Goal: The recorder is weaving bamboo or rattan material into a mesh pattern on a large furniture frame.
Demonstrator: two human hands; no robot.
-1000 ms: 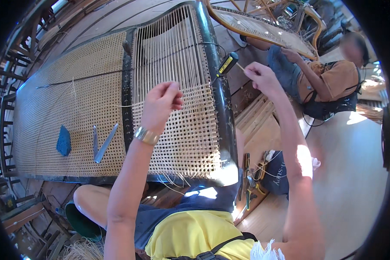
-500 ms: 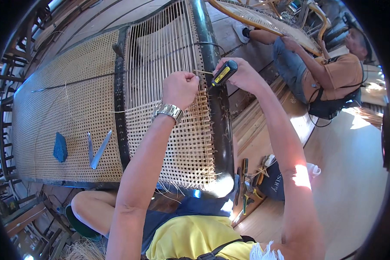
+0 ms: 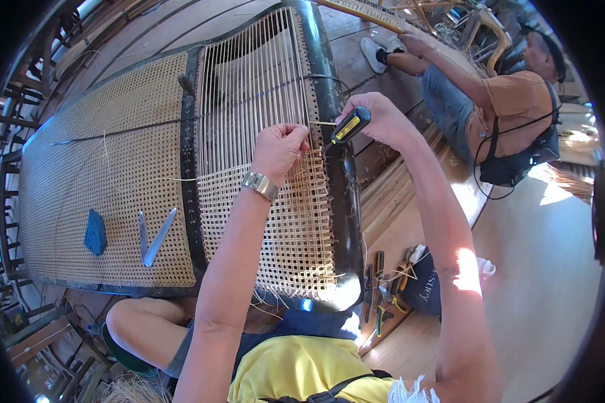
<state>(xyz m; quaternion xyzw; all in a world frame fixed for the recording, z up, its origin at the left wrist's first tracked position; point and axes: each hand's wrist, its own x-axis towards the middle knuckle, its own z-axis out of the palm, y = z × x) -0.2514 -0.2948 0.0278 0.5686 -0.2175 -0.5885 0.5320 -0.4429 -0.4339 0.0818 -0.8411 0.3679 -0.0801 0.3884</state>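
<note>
Head | left hand (image 3: 279, 149) pinched above cane panel (image 3: 286, 232), contents unclear | right hand (image 3: 382, 119) pinching strand (image 3: 321, 123) beside panel

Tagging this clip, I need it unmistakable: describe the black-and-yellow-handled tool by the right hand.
Start at the large woven cane panel and follow its glossy dark right rail up to the right hand. There slants the tool with the thick black, yellow-striped handle, apart from the hand tools clustered lower right.
</note>
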